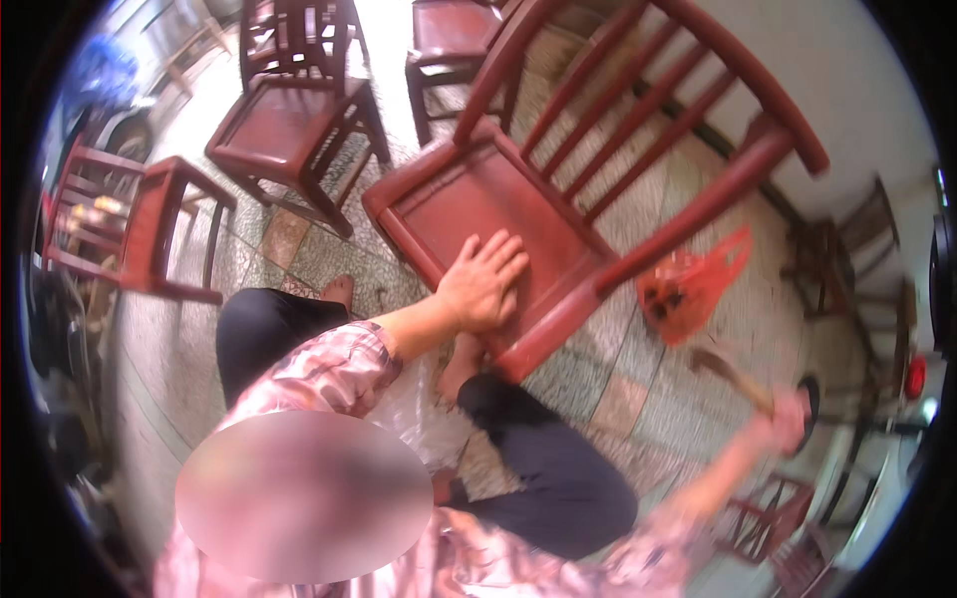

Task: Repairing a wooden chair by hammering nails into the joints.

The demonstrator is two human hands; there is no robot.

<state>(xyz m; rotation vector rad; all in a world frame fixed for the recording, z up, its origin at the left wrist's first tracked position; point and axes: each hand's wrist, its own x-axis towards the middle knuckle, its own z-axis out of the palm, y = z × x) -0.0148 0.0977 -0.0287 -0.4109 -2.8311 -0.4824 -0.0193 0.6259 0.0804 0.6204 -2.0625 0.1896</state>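
Observation:
A red-brown wooden chair (518, 234) with a slatted back stands tilted in front of me. My left hand (483, 282) lies flat on its seat, fingers stretched and holding nothing. Off to the right, away from the chair, my raised right hand (788, 419) is closed around a tool with a wooden handle (738, 379). Motion smears the tool, so I cannot tell its exact kind. My bare feet and dark trouser legs are on either side of the chair's near corner.
An orange-red plastic bag (693, 289) with dark contents sits on the tiled floor right of the chair. Clear plastic (424, 409) lies between my legs. Other wooden chairs (284, 135) stand at the far left, one lying tipped (150, 224). Dark chairs (837, 259) line the right wall.

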